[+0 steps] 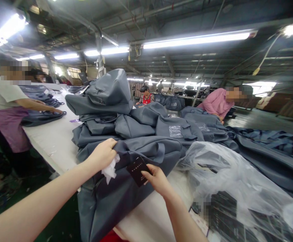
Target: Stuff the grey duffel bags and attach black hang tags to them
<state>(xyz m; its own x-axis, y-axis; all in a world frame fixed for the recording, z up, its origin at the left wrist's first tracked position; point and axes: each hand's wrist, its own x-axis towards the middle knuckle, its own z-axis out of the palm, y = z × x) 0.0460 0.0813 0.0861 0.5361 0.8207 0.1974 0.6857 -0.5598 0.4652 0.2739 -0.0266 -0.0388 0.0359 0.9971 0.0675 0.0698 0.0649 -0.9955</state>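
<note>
A large grey-blue bag point(136, 198) lies on the table edge in front of me. My left hand point(107, 153) is closed on dark fabric at the bag's upper part. A crumpled white piece, like tissue or thin plastic point(110, 171), sticks out below its fingers. Between the thumb and fingers of my right hand point(156, 178) is a black hang tag point(137, 171) with pale lettering, tilted in front of the bag. Just above the tag, the bag's strap loop point(160, 153) stands up.
Similar bags point(106, 90) are piled behind. At right, a clear plastic bag point(211, 161) holds black tags point(223, 206). The white table point(48, 141) runs back on the left, where a co-worker point(7, 107) handles bags. Another person in pink point(216, 104) leans in at right.
</note>
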